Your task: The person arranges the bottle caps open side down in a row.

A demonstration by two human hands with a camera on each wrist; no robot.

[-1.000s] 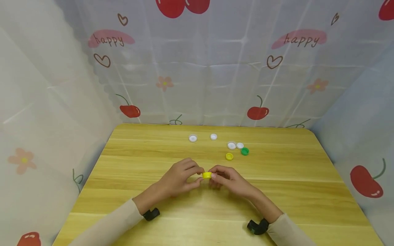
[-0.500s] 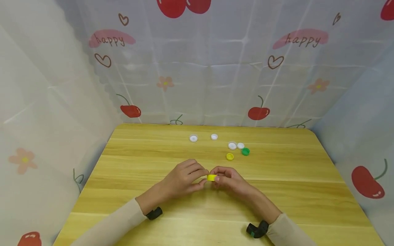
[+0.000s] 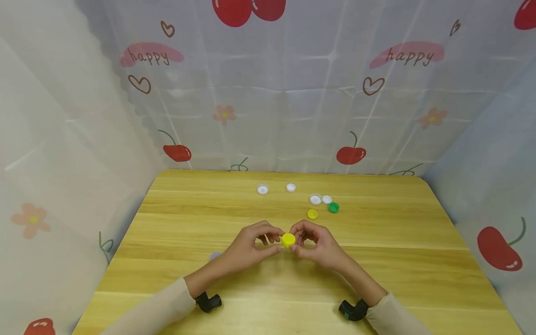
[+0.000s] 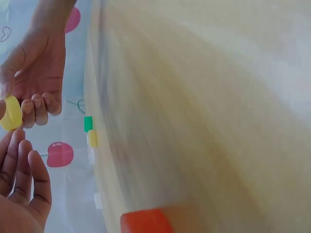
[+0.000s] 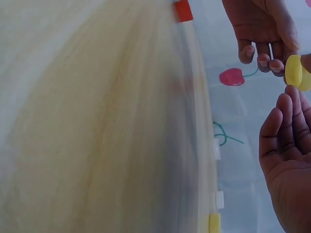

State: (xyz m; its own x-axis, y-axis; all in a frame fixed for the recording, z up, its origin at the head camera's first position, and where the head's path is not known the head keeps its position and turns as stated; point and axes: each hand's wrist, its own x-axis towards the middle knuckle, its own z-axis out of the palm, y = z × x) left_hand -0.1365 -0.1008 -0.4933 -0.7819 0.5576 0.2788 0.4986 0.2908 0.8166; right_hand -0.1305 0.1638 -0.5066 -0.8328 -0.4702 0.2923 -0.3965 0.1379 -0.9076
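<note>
A curtained-off work nook, pale cherry-and-heart-print curtains (image 3: 284, 123) round three sides of a wood-grain surface (image 3: 418, 228).

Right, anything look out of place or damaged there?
One oddity: a purplish thing shows by the left forearm, which partly hides it, apart from the loose caps farther back. I can't tell what it is. The held yellow cap shows no visible damage.

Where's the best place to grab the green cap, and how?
Probably pinch the green cap's outer wall at its near-left and far-right edges, coming down from the near right. It's short and round and lies flat, so the wall suits a pinch; the white cap sits close at its far left.
</note>
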